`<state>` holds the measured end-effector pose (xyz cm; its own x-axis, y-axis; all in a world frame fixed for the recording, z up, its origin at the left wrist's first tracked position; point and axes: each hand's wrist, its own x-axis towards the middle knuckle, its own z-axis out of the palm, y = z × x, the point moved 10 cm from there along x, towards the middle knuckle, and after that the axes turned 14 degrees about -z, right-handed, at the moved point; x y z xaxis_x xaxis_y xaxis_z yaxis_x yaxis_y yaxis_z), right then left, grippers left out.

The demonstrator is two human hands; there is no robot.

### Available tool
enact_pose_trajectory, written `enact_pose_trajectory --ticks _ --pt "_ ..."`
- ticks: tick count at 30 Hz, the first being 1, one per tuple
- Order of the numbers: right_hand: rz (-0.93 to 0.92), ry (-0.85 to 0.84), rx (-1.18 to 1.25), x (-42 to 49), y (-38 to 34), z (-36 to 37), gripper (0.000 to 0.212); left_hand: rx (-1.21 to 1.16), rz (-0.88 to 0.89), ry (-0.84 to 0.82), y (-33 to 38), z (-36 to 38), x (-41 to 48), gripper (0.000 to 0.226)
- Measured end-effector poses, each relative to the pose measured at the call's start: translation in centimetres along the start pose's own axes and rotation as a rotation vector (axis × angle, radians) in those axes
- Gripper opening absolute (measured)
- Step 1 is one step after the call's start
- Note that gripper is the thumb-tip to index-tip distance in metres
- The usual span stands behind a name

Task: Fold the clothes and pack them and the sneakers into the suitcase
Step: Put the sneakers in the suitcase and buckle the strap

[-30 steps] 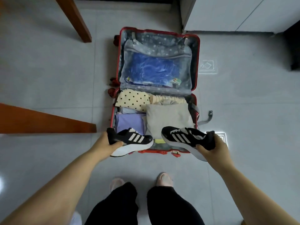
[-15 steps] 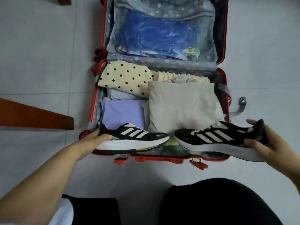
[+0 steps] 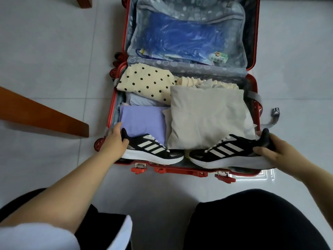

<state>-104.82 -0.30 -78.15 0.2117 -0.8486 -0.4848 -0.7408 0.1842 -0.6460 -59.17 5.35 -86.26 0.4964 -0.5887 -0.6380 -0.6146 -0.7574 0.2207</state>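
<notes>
An open red suitcase (image 3: 180,170) lies on the floor. Its near half holds folded clothes: a polka-dot piece (image 3: 147,82), a lilac piece (image 3: 142,120) and a beige piece (image 3: 207,114). My left hand (image 3: 115,141) grips the heel of a black sneaker with white stripes (image 3: 153,150) at the suitcase's near left edge. My right hand (image 3: 275,152) grips the heel of the second sneaker (image 3: 227,154) at the near right edge. Both sneakers sit toe to toe along the front rim, partly over the clothes.
The far half's mesh cover (image 3: 187,37) holds a blue bag. A brown wooden beam (image 3: 41,114) juts in from the left, and a wooden leg (image 3: 83,1) stands at the top left. A grey strap with a buckle (image 3: 274,112) hangs off the suitcase's right side. My knees are below.
I have crouched closer to the suitcase. Both sneakers came down from the air to the suitcase's front edge, and the right one moved inward.
</notes>
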Motion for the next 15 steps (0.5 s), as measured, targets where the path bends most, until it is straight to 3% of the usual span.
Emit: enact_pose_trajectory --ticks 3,5,7,11,15 --pt "0.035 -0.015 0.020 -0.1 1.0 2.0 0.045 0.203 0.225 0.175 1.7 0.3 -2.1 0.061" --pt "0.065 -0.013 0.041 -0.4 1.7 2.8 0.048 0.345 0.454 0.122 4.1 2.4 -3.9 0.056" --pt "0.095 0.008 0.054 -0.5 2.5 3.0 0.049 0.492 0.565 -0.010 5.3 5.4 -5.0 0.052" --pt "0.154 -0.004 0.065 -0.2 3.9 4.3 0.059 0.619 0.478 -0.162 4.3 8.8 -4.2 0.052" --pt "0.167 0.008 -0.008 0.7 4.7 6.4 0.059 0.693 0.489 -0.035 4.3 7.8 -2.6 0.055"
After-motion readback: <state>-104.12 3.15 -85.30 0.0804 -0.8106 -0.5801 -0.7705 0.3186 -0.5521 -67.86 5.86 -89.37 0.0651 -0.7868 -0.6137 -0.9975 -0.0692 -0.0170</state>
